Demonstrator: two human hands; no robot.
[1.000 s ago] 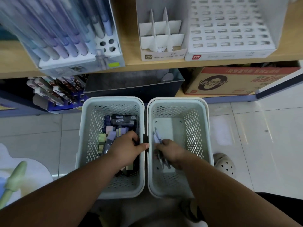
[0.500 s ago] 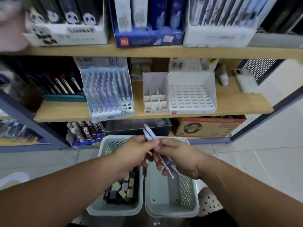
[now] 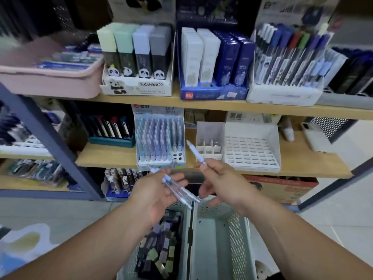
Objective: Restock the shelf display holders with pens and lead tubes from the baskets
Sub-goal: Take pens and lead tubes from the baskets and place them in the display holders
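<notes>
Since the earlier frame the hands have parted: the left hand grips a bundle of clear lavender-tipped plastic pens slanting across its fingers; just beyond, the pale-blue cardboard pen holder shows empty holes; a single lavender pen slants up-left toward them, pinched by the nearer right hand.

Soft, even indoor light; pale glare on the floor right of the fingers; the pink tray far left of them smeared by motion blur; shelf edges above bowed by wide-angle distortion; upper corners dim.
</notes>
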